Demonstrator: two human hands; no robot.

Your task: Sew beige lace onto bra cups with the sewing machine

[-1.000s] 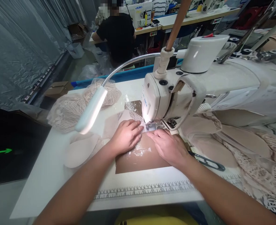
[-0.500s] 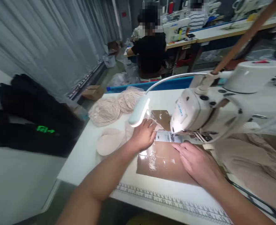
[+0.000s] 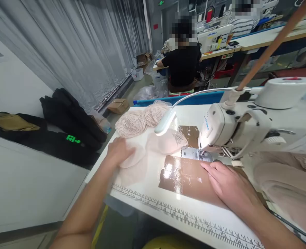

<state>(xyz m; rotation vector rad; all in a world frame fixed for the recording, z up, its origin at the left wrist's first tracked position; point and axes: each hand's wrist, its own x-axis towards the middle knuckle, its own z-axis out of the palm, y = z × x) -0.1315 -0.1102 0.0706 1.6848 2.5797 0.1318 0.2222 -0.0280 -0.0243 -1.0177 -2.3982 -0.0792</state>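
Note:
My left hand (image 3: pixel 120 151) is over the left edge of the table, at a pale, sheer cup-shaped fabric piece (image 3: pixel 136 157). Motion blurs its fingers, so whether they grip the fabric is unclear. My right hand (image 3: pixel 227 180) lies flat with fingers stretched on a brown taped cardboard sheet (image 3: pixel 186 173), fingertips just in front of the sewing machine's (image 3: pixel 214 128) presser foot. To the left of the metal needle plate (image 3: pixel 190 153) rests another pale cup piece with a lace edge (image 3: pixel 165 141); neither hand touches it.
Two bundles of beige lace (image 3: pixel 132 122) lie at the table's far left. A lamp (image 3: pixel 165 122) hangs over the table on a bent neck. Beige fabric (image 3: pixel 280 180) is heaped at right. A printed ruler strip (image 3: pixel 184 218) runs along the front edge. A person (image 3: pixel 182 65) sits ahead.
My left hand has left the lace-edged piece by the needle plate and moved left to the sheer piece. My right hand stays on the cardboard. The camera view has shifted.

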